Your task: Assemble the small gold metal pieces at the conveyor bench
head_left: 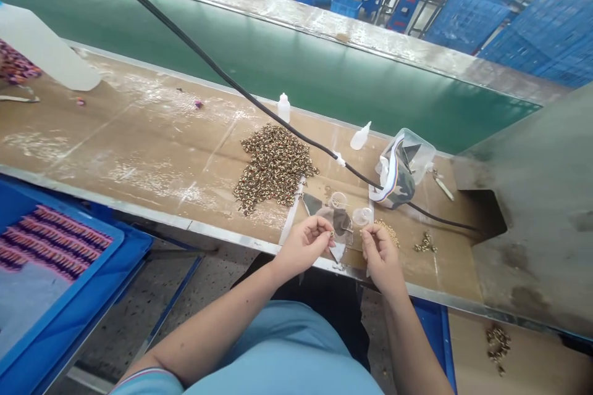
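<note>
My left hand (309,241) is above the bench's near edge, thumb and fingers pinched round a tiny gold-and-dark piece at the tips. To its right my right hand (380,250) is pinched too; whatever lies between its fingertips is too small to name. Under and between the hands lies a crumpled grey-brown cloth (341,222). Two small clear cups, one a round cup (338,200) and the other a tipped cup (362,216), sit just beyond. Small tan beads (388,232) are scattered beside my right hand. A large heap of small gold-and-dark pieces (273,166) lies to the left.
Two white squeeze bottles, an upright bottle (283,108) and a leaning bottle (360,137), stand behind. A black cable (222,72) crosses the view. At right are a camouflage cap (402,188), a clear tub (424,154) and a metal wall (532,210). A blue tray (118,237) is at left.
</note>
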Demonstrator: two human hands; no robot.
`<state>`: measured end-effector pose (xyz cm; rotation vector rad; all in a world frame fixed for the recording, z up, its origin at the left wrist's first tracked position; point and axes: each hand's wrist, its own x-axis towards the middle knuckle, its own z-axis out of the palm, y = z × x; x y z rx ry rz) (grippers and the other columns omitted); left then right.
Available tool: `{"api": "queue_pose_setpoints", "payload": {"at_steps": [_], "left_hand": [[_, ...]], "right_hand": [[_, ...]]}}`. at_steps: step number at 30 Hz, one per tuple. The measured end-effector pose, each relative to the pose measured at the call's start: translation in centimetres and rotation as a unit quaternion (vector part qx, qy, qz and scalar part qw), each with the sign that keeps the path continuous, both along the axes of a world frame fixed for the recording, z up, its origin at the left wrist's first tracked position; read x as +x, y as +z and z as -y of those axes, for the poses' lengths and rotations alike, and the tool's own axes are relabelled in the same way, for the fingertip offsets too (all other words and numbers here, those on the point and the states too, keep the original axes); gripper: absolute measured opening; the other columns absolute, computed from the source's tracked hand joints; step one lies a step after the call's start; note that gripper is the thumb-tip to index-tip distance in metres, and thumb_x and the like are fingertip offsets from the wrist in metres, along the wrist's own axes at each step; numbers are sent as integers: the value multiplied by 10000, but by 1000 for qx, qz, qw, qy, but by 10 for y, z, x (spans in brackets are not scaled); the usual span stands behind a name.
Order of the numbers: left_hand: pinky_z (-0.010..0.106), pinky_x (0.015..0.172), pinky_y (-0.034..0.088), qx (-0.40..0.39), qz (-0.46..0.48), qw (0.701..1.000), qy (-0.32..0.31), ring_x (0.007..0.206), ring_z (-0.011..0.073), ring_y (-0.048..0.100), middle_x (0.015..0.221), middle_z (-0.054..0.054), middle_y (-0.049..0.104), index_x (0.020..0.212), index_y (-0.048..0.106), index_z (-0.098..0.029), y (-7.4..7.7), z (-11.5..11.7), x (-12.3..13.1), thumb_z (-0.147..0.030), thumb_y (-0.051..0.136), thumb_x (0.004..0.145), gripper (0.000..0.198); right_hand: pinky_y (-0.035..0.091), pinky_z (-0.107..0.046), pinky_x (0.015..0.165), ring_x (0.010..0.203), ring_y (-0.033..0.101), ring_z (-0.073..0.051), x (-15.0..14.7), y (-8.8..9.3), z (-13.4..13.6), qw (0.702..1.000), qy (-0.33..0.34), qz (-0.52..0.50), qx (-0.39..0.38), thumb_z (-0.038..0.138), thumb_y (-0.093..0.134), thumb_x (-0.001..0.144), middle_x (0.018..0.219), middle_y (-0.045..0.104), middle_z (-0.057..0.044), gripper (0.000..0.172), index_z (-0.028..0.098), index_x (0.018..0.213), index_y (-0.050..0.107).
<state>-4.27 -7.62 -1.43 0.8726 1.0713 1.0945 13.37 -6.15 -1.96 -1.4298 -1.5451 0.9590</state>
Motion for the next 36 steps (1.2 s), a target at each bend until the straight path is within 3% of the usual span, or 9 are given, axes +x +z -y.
{"api": "queue_pose_setpoints", "payload": {"at_steps": [5,12,17,23,36], "left_hand": [[220,613,475,13,17,1000,-9,642,105,577,663,-4,563,787,538,-155,-6,-1,3,-228,600,740,106],[244,649,489,13,29,999,-35,661,118,576,685,8,560,780,540,-157,-3,0,-2,-215,609,733,102],[244,664,484,18,29,999,-36,670,115,577,705,10,555,782,546,-157,-1,-2,-2,-222,612,741,101],[238,631,466,14,26,999,-37,656,114,561,690,4,543,788,543,-160,-1,-1,-2,-240,611,740,115],[239,644,467,9,28,998,-51,668,110,560,707,4,546,816,546,-150,-6,-2,-2,-239,599,749,124]], "right_hand": [[413,-290,624,704,539,-167,8,8,-7,965,-3,211,158,344,428,904,770,573,-28,177,216,821,519],[347,-290,579,651,514,-167,23,22,-26,880,8,411,238,320,358,949,790,576,-40,226,219,819,513],[355,-301,673,708,526,-174,25,31,-41,835,78,442,319,248,364,955,755,592,-38,198,203,813,494],[332,-307,706,695,518,-167,22,37,-47,799,112,481,344,192,394,942,747,606,-40,184,193,795,504],[305,-297,725,666,487,-164,24,39,-50,772,127,520,344,192,424,936,683,585,-28,192,177,780,535]]}}
